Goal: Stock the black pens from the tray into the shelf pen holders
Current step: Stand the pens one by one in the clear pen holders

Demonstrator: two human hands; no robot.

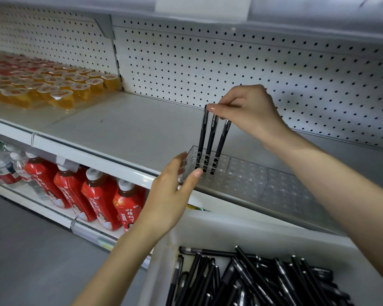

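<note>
Pinching upright pens (210,140) in holder (241,173), right hand (250,111); left hand (170,188) straight-fingered, touching holder.

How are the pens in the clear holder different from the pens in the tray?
The holder pens stand upright in separate holes; the tray pens lie in a jumbled pile. The holder pens number three; the tray pens are many. The right hand pinches the holder pens' tops; no hand touches the tray pens. All are black.

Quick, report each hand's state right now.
Left hand: open, fingers straight, at the clear pen holder's left end.
Right hand: closed, pinching the tops of black pens standing in the holder.
</note>
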